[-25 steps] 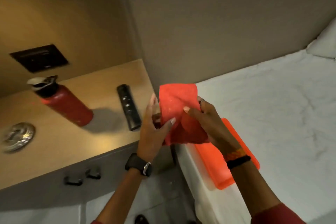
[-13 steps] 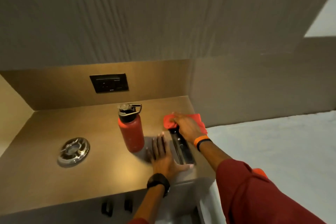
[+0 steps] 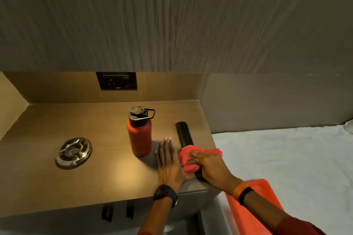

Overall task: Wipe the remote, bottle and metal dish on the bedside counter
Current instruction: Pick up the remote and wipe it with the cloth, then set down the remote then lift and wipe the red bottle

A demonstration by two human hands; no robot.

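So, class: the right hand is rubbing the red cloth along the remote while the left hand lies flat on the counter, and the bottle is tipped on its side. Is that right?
Not quite. In the head view the bottle stands upright beside the remote. The rest holds.

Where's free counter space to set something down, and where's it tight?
Free: the counter behind and left of the metal dish, and the front strip between dish and left hand. Tight: right end, where the bottle, left hand, remote, and right hand pressing the red cloth cluster.
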